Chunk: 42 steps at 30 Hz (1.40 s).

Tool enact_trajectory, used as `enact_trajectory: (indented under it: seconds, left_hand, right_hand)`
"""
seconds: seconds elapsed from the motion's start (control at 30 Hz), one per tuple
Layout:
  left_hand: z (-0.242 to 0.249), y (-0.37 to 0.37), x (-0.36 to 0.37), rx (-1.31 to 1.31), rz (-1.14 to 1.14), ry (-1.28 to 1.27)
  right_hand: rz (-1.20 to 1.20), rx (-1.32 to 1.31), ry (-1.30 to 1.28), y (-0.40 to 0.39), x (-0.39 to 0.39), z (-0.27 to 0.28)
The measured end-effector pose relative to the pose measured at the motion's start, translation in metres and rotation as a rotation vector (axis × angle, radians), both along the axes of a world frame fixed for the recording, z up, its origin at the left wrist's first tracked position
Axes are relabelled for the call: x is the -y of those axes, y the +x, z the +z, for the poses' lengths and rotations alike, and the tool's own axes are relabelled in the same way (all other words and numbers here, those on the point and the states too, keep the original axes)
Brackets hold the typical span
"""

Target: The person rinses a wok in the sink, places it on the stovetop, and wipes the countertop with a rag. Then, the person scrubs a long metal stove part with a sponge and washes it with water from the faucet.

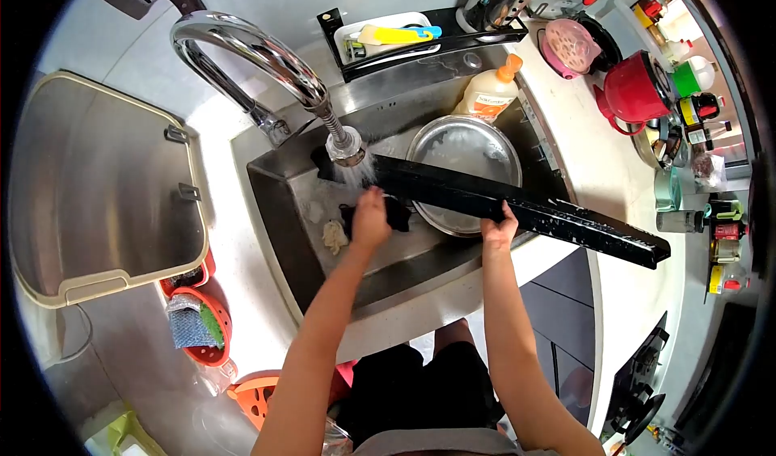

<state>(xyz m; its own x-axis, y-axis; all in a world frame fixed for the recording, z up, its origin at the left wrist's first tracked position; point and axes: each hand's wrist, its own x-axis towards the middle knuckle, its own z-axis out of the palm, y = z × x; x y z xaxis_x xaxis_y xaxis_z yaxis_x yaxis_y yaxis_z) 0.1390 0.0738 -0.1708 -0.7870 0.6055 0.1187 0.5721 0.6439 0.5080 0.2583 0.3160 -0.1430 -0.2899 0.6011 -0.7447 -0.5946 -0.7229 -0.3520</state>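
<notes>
A long black channel-shaped bar [453, 189] with white suds and specks lies slantwise over the sink [323, 282]. Its left end is by the running faucet [347, 149], and its right end reaches beyond the counter edge. My right hand [499, 228] grips the bar's lower side near its middle, thumb up along it. Below the water stream, my left hand [372, 220] is closed by the bar's lower edge; what its fingers hold is hidden. Black cloth-like material [396, 213] shows on both sides of that hand. A pale crumpled rag [334, 236] lies on the sink bottom.
A round metal basin [473, 145] and an orange-capped soap bottle [489, 92] stand in the sink. Behind is a black rack [428, 50] with a brush. A red pot [634, 92] stands at right, a dish-rack lid [105, 189] at left.
</notes>
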Motion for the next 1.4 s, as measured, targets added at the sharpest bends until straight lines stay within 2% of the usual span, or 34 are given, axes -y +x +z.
enact_trajectory:
  seconds: [0.07, 0.17, 0.2, 0.27, 0.33, 0.37, 0.4, 0.43, 0.47, 0.5, 0.6, 0.67, 0.73, 0.8, 0.87, 0.93, 0.97, 1.03, 1.13, 1.17, 1.27, 1.33, 1.4]
  left_hand:
    - [0.003, -0.004, 0.005, 0.055, 0.009, 0.023]
    - [0.01, 0.039, -0.033, 0.117, -0.092, 0.05]
    - [0.003, 0.058, -0.048, -0.026, -0.151, 0.135]
    - [0.03, 0.07, -0.059, 0.109, -0.21, 0.208]
    - [0.002, 0.05, -0.045, -0.036, -0.205, 0.163]
    - [-0.003, 0.032, -0.031, -0.004, -0.155, 0.073]
    - [0.006, 0.012, -0.013, -0.038, -0.119, 0.024]
    - [-0.005, -0.004, 0.002, -0.116, -0.008, 0.028]
    - [-0.015, -0.024, 0.018, 0.119, 0.084, -0.14]
    - [-0.018, -0.033, 0.028, -0.069, 0.123, -0.18]
    - [-0.021, -0.021, 0.012, 0.076, 0.169, -0.125]
    - [0.0, 0.005, -0.02, 0.009, 0.014, 0.074]
    - [0.005, 0.031, -0.052, -0.077, -0.133, 0.157]
    - [0.018, 0.036, -0.057, 0.007, -0.224, 0.231]
    - [-0.007, 0.011, -0.037, -0.157, -0.25, 0.173]
    - [-0.004, -0.025, 0.003, 0.062, -0.03, 0.005]
    - [-0.045, -0.048, 0.03, 0.12, -0.004, -0.296]
    - [-0.003, -0.061, 0.059, 0.105, 0.181, -0.242]
    - [-0.046, -0.039, 0.043, 0.125, 0.197, -0.123]
    - [-0.038, -0.016, 0.022, 0.142, 0.225, -0.103]
    - [-0.009, 0.032, -0.026, -0.033, 0.026, 0.006]
    - [0.003, 0.041, -0.035, -0.04, -0.025, 0.194]
    - [0.002, 0.02, -0.017, -0.071, -0.094, 0.117]
  right_hand:
    - [-0.009, -0.002, -0.008, -0.001, 0.003, 0.001]
    - [0.007, -0.01, -0.008, -0.002, 0.005, 0.009]
    - [0.014, -0.013, -0.008, 0.0, 0.005, 0.009]
    - [0.01, 0.002, -0.016, 0.0, 0.002, 0.007]
    - [-0.018, 0.04, -0.038, 0.0, -0.003, -0.001]
    - [-0.023, 0.014, -0.029, 0.0, -0.005, -0.005]
    - [-0.027, -0.009, -0.023, 0.001, -0.006, -0.008]
    - [-0.032, -0.033, -0.019, 0.003, -0.006, -0.011]
    - [-0.019, -0.032, -0.021, 0.004, -0.005, -0.011]
    - [-0.007, -0.033, -0.022, 0.003, -0.005, -0.009]
    - [0.014, -0.046, -0.014, 0.001, -0.001, -0.003]
    - [0.019, -0.03, -0.027, 0.002, -0.002, -0.002]
    - [0.026, -0.011, -0.032, 0.002, -0.003, -0.004]
    - [0.006, 0.041, -0.028, 0.0, -0.003, -0.001]
    - [-0.011, 0.056, -0.027, 0.001, -0.006, -0.01]
    - [-0.009, 0.042, -0.031, 0.003, -0.008, -0.015]
    - [0.003, 0.022, -0.033, 0.003, -0.008, -0.015]
    - [0.018, 0.0, -0.033, 0.001, -0.004, -0.009]
    - [0.031, 0.004, -0.022, -0.001, 0.003, 0.002]
    - [0.036, 0.013, -0.014, 0.0, 0.003, 0.002]
    - [0.043, 0.023, 0.022, 0.002, -0.001, -0.001]
    - [0.052, 0.013, 0.022, 0.004, -0.004, -0.009]
    - [0.058, -0.009, -0.004, 0.006, -0.008, -0.015]
